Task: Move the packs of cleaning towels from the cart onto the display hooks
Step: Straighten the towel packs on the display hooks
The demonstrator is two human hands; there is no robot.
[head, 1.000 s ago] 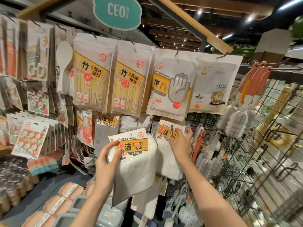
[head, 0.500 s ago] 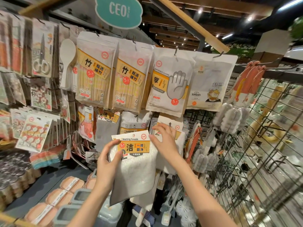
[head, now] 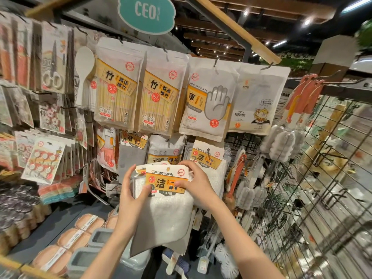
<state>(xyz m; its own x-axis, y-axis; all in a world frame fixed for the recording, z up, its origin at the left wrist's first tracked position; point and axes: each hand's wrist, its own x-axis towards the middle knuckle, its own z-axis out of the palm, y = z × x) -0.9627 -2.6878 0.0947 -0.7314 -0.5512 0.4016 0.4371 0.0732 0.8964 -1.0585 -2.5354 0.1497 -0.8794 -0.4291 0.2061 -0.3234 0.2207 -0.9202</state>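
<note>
many hanging packs [head: 118, 97] on a crowded shop rack

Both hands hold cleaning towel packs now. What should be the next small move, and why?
Probably lift the front pack with the right hand toward the hook holding the hung pack; its hang hole is free, and matching towels hang there.
</note>
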